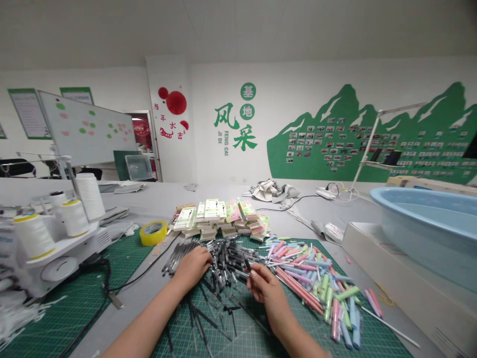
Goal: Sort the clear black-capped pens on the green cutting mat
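A heap of black and clear pen parts lies in the middle of a green cutting mat. My left hand rests at the heap's left side, fingers curled down among the parts; whatever is in them is hidden. On the right of the heap, my right hand pinches a short black pen part between thumb and fingers, its tip pointing up. Thin dark pen refills are scattered on the mat between my forearms. Beside my right hand spreads a pile of pastel pen barrels in pink, blue, green and purple.
Behind the heap, small green and pink boxes are stacked. Yellow tape lies to their left. A sewing machine with thread cones stands at left. On the right, a blue basin rests on a white box. Grey cloth lies farther back.
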The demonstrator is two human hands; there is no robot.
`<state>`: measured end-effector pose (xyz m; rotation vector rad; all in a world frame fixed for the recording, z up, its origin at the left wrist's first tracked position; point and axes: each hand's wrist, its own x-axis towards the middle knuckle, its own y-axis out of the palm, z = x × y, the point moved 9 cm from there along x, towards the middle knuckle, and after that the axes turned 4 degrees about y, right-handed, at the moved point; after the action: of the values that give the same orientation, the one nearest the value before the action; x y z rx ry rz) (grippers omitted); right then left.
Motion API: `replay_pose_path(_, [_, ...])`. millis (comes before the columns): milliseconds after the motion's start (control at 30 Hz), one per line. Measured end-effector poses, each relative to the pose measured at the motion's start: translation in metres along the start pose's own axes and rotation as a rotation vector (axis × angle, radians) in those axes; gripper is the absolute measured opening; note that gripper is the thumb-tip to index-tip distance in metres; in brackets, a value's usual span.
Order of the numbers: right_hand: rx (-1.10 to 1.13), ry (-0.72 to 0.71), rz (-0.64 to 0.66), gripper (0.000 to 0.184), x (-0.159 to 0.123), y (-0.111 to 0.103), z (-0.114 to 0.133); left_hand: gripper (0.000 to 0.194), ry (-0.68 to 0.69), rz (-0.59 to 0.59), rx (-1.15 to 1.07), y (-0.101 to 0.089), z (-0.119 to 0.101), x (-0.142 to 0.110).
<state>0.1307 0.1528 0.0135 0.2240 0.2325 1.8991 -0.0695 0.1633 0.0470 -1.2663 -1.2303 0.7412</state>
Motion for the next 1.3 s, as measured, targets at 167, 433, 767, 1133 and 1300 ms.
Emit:
replay_pose_path(167, [-0.037,-0.005,0.011,0.025,0.001,0.003,0.001,0.013,0.030,0.040,0.084,0.004,-0.004,0.003])
replay_pose_path(433, [-0.115,-0.019,0.011,0.026,0.003,0.003,-0.004,0.012,-0.012,-0.107,-0.005,-0.011,-0.003,0.000])
replay_pose_path(767, [-0.160,-0.009,0.025,0.025,0.001,0.009,-0.009,0.029,-0.352,-0.284,-1.492,0.008,-0.020,0.000])
replay_pose_path(1133, [-0.180,-0.015,0.027,0.024,0.000,0.011,-0.009,0.026,-0.373,-0.197,-1.692,0.016,-0.048,-0.004])
replay_pose_path(1300, [-0.223,-0.017,0.026,0.024,-0.001,0.011,-0.009,0.028,-0.356,-0.188,-1.633,0.016,-0.051,-0.004])
